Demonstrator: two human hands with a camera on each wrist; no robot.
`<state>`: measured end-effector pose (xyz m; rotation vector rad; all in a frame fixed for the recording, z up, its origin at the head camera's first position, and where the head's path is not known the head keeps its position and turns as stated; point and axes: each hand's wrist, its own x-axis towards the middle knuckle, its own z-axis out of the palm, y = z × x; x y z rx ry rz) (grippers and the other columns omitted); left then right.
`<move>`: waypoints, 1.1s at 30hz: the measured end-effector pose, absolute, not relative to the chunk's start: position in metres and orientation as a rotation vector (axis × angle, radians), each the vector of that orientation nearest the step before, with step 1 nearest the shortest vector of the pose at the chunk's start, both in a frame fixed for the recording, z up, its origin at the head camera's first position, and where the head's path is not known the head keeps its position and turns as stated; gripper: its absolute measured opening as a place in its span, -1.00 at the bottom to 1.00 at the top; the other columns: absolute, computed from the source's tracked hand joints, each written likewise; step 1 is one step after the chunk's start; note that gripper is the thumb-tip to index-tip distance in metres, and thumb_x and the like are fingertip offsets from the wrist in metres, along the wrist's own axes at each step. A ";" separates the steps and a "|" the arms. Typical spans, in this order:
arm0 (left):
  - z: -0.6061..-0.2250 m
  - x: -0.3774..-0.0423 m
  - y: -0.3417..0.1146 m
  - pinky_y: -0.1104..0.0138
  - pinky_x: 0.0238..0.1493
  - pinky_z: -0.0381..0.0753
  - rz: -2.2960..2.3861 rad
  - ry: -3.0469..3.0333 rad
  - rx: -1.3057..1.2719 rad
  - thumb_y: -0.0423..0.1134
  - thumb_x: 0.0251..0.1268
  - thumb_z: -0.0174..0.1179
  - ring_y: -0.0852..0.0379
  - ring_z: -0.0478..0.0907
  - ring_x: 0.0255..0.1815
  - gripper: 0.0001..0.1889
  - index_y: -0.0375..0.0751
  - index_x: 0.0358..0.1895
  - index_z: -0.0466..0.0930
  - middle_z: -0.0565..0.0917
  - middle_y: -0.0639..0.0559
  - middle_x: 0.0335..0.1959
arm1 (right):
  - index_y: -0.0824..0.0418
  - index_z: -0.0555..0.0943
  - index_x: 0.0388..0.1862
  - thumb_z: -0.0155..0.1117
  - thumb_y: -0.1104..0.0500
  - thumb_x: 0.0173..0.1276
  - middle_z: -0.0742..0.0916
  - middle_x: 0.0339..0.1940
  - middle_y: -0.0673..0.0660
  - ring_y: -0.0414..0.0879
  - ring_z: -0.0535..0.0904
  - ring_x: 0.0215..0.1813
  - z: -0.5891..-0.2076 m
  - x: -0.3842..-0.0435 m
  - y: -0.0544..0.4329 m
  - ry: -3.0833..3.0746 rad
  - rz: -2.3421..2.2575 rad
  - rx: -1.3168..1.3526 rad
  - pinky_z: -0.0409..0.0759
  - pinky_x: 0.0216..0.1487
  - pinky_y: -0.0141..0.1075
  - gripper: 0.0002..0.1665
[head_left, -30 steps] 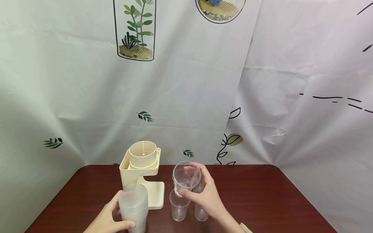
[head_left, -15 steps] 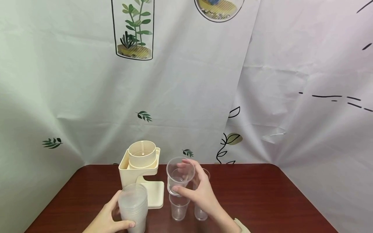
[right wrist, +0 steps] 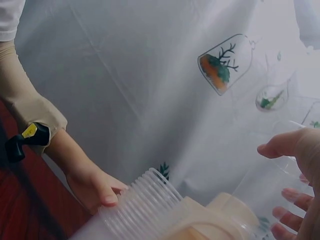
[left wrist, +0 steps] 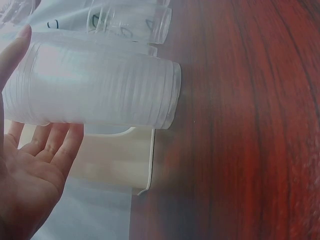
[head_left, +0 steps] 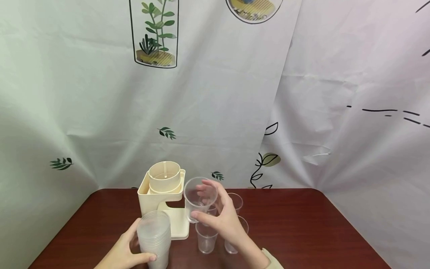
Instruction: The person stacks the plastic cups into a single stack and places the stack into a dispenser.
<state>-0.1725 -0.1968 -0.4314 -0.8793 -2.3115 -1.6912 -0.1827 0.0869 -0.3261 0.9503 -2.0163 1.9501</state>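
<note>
my left hand (head_left: 127,249) grips stack (head_left: 154,239) | my right hand (head_left: 226,220) holds cup (head_left: 190,201) (clear) | other cups (head_left: 206,243) stand on table (head_left: 302,231)

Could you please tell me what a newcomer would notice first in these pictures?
Probably the cream stand, bright against the dark red table, left of its middle. Next come a stack of clear cups in the left grip, in front of the stand, and a single cup in the right grip, by the stand's right side in the head view. A plant drawing high on the pale cloth may draw the eye.
</note>
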 end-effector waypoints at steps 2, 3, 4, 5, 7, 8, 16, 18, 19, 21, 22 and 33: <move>-0.431 -0.172 -0.197 0.43 -0.16 0.62 -1.685 -2.316 -0.872 -0.54 -0.06 0.38 0.41 0.54 -0.03 -0.19 -0.24 0.31 0.16 0.47 0.42 0.07 | 0.09 0.34 0.31 0.43 0.29 0.12 0.58 0.22 0.18 -0.06 0.52 0.21 -0.325 -0.183 0.084 -2.022 1.968 0.945 0.50 0.17 -0.32 -0.23; -0.431 -0.172 -0.197 0.43 -0.16 0.62 -1.687 -2.320 -0.868 -0.53 -0.05 0.38 0.41 0.54 -0.03 -0.19 -0.23 0.31 0.16 0.47 0.43 0.07 | 0.09 0.34 0.31 0.43 0.29 0.12 0.58 0.23 0.19 -0.05 0.52 0.22 -0.324 -0.182 0.083 -2.024 1.976 0.943 0.50 0.17 -0.32 -0.23; -0.431 -0.172 -0.197 0.43 -0.16 0.62 -1.691 -2.324 -0.868 -0.53 -0.05 0.38 0.41 0.54 -0.03 -0.19 -0.22 0.32 0.15 0.47 0.43 0.07 | 0.08 0.34 0.31 0.43 0.29 0.12 0.57 0.24 0.18 -0.04 0.51 0.23 -0.324 -0.182 0.082 -2.026 1.990 0.940 0.51 0.17 -0.31 -0.22; -0.431 -0.172 -0.197 0.43 -0.17 0.62 -1.700 -2.326 -0.865 -0.53 -0.04 0.37 0.41 0.54 -0.03 -0.19 -0.20 0.31 0.16 0.47 0.43 0.06 | 0.06 0.34 0.32 0.42 0.29 0.12 0.57 0.25 0.18 -0.02 0.51 0.24 -0.323 -0.182 0.080 -2.031 2.003 0.936 0.51 0.16 -0.30 -0.22; -0.431 -0.171 -0.196 0.42 -0.17 0.62 -1.719 -2.329 -0.863 -0.53 -0.04 0.37 0.40 0.55 -0.03 -0.19 -0.18 0.31 0.16 0.47 0.43 0.06 | 0.03 0.35 0.32 0.43 0.29 0.12 0.56 0.26 0.15 0.02 0.50 0.25 -0.322 -0.181 0.078 -2.036 2.030 0.927 0.53 0.15 -0.28 -0.22; -0.431 -0.171 -0.196 0.42 -0.17 0.62 -1.723 -2.330 -0.864 -0.53 -0.03 0.36 0.39 0.55 -0.04 -0.20 -0.18 0.31 0.16 0.48 0.42 0.06 | 0.02 0.35 0.32 0.43 0.29 0.12 0.56 0.26 0.14 0.04 0.50 0.25 -0.321 -0.181 0.077 -2.037 2.041 0.927 0.54 0.15 -0.26 -0.22; -0.430 -0.172 -0.196 0.42 -0.16 0.63 -1.700 -2.311 -0.878 -0.54 -0.06 0.38 0.38 0.56 -0.04 -0.19 -0.23 0.30 0.16 0.48 0.40 0.06 | 0.08 0.30 0.33 0.41 0.29 0.13 0.55 0.27 0.24 0.14 0.50 0.25 -0.319 -0.181 0.065 -1.976 2.053 1.006 0.50 0.20 -0.27 -0.20; -0.430 -0.171 -0.196 0.42 -0.16 0.62 -1.690 -2.300 -0.891 -0.55 -0.06 0.38 0.39 0.56 -0.03 -0.19 -0.22 0.31 0.16 0.48 0.40 0.07 | 0.13 0.27 0.33 0.40 0.30 0.13 0.52 0.27 0.32 0.13 0.49 0.25 -0.319 -0.181 0.062 -1.946 2.071 1.035 0.49 0.19 -0.26 -0.20; -0.430 -0.172 -0.196 0.42 -0.15 0.62 -1.687 -2.297 -0.896 -0.55 -0.06 0.38 0.39 0.55 -0.03 -0.18 -0.22 0.31 0.16 0.48 0.40 0.07 | 0.17 0.26 0.33 0.39 0.30 0.14 0.51 0.28 0.36 0.14 0.48 0.25 -0.319 -0.182 0.060 -1.930 2.085 1.049 0.49 0.19 -0.25 -0.20; -0.430 -0.172 -0.196 0.42 -0.15 0.62 -1.694 -2.294 -0.905 -0.55 -0.06 0.37 0.39 0.56 -0.02 -0.18 -0.24 0.31 0.16 0.49 0.40 0.07 | 0.22 0.24 0.32 0.39 0.30 0.14 0.50 0.28 0.38 0.10 0.49 0.25 -0.320 -0.183 0.058 -1.921 2.100 1.063 0.49 0.20 -0.24 -0.21; -0.430 -0.171 -0.196 0.42 -0.15 0.62 -1.701 -2.297 -0.903 -0.55 -0.05 0.37 0.39 0.56 -0.02 -0.18 -0.24 0.32 0.15 0.49 0.40 0.07 | 0.24 0.24 0.32 0.39 0.30 0.14 0.50 0.28 0.38 0.09 0.49 0.25 -0.320 -0.183 0.057 -1.923 2.101 1.068 0.49 0.21 -0.23 -0.21; -0.429 -0.171 -0.197 0.39 -0.16 0.63 -1.782 -2.341 -0.883 -0.52 0.01 0.34 0.35 0.57 -0.03 -0.18 0.07 0.32 0.14 0.49 0.40 0.04 | 0.21 0.22 0.34 0.38 0.33 0.15 0.49 0.30 0.34 0.02 0.47 0.29 -0.327 -0.183 0.039 -1.906 2.108 1.071 0.48 0.25 -0.25 -0.19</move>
